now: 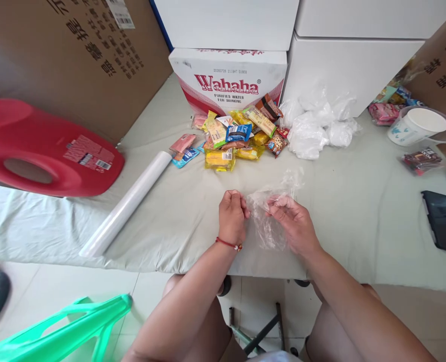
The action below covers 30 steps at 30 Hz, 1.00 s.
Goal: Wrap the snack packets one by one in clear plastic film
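Observation:
Between my two hands a clear plastic bag (268, 229) hangs crumpled over the cloth-covered table. My left hand (233, 213) is closed and pinches the bag's left edge; a red cord bracelet circles that wrist. With bent fingers my right hand (293, 218) grips the bag's right side. Beyond the hands lies a heap of wrapped snacks (238, 133) in yellow, blue, brown and red packaging. To its right sits a pile of bunched clear plastic bags (313, 123); what is in them, if anything, I cannot make out.
A roll of clear plastic (128, 203) and a red jug (53, 151) lie at left. The Wahaba-style printed water carton (228, 75) stands behind the snacks. At right are a paper cup (419, 125), a small snack packet (422, 161) and a black phone (443, 221). A green plastic stool (68, 327) stands below.

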Each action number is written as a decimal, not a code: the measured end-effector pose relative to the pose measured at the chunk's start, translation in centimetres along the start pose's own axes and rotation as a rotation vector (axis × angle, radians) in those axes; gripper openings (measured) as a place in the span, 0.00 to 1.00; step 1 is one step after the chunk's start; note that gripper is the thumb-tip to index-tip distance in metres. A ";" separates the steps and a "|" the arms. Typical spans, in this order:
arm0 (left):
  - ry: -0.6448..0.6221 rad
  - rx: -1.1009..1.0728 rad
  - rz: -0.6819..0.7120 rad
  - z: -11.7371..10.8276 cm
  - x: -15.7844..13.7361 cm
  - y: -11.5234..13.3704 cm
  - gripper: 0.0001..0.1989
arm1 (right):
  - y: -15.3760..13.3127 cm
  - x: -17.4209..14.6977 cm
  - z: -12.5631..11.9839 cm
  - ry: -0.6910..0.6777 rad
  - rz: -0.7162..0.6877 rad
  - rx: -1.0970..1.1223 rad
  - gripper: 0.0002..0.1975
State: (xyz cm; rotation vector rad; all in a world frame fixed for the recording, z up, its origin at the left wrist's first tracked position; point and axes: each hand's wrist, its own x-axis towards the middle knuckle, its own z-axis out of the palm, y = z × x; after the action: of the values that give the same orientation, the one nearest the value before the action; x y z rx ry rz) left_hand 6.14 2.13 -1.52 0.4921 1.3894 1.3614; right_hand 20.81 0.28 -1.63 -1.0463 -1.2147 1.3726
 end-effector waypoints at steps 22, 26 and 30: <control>0.026 0.053 0.143 -0.4 0.1 -0.1 0.08 | -1.3 -1.0 0.7 -0.151 0.005 0.087 0.08; 0.088 0.024 0.139 -0.8 0.8 0.0 0.07 | -1.5 -0.6 0.0 -0.089 0.112 0.308 0.08; 0.045 0.134 0.240 -1.7 1.5 -0.2 0.08 | -1.8 0.4 -1.3 0.021 0.145 0.259 0.08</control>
State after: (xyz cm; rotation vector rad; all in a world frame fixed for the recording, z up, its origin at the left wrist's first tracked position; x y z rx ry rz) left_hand 4.25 2.55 -2.68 0.7405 1.5010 1.4841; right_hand 22.23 0.87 -0.01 -0.9761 -0.9298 1.5790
